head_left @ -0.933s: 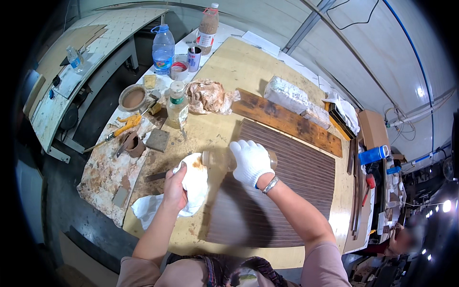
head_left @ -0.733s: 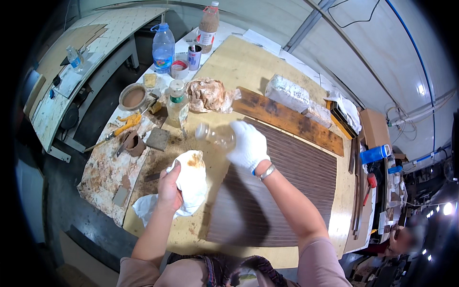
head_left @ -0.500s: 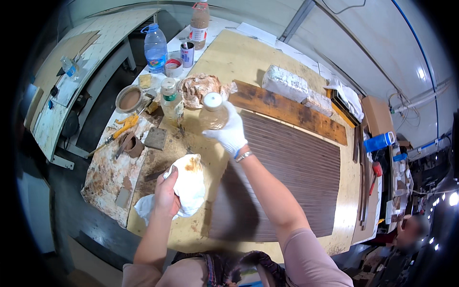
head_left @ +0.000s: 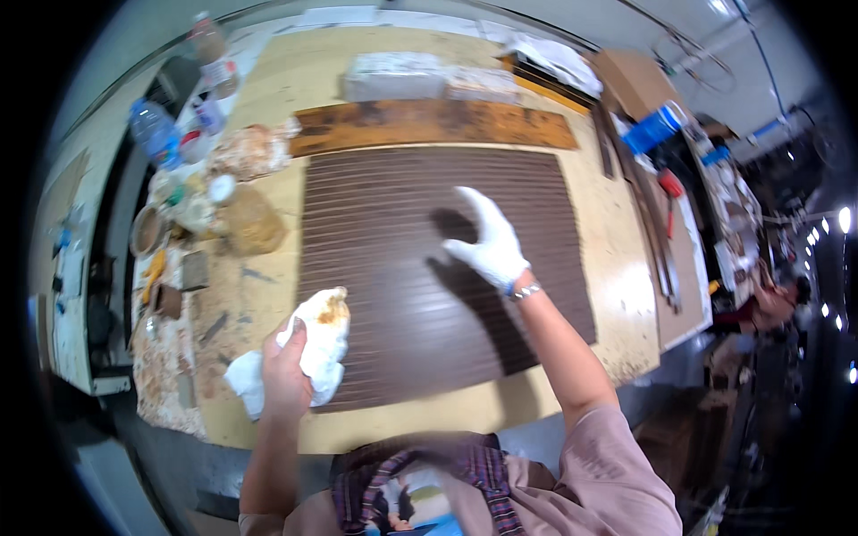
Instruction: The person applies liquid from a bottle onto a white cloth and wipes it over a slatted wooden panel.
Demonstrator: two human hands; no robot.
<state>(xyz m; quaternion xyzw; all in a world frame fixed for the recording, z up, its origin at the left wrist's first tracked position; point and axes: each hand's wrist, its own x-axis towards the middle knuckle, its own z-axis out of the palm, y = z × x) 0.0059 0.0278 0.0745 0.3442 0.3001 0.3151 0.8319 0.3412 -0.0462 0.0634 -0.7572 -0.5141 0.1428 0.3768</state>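
My bare left hand point(head_left: 284, 373) is closed round a bunched white cloth point(head_left: 323, 344) with a brown stain near its top, held at the near left corner of a dark brown ribbed panel point(head_left: 393, 326). In a white glove, my right hand point(head_left: 492, 243) hangs over the middle of that panel with nothing in it, thumb and fingers apart. Its shadow falls on the ribs. A clear plastic bottle point(head_left: 257, 221) with a white cap and yellowish liquid stands on the table, left of the panel.
Beyond the panel lie a stained orange-brown board point(head_left: 429, 123) and wrapped whitish blocks point(head_left: 393, 77). Crumpled stained cloth point(head_left: 250, 152), a bowl point(head_left: 147, 230) and a blue-tinted bottle point(head_left: 155, 134) crowd the left. A red mallet point(head_left: 670, 186) and dark strips point(head_left: 639, 210) lie right. Another person point(head_left: 776, 299) is far right.
My right hand has let go of the white-capped bottle and moved right, over the panel. The view has swung to the right. The cloth stays in my left hand.
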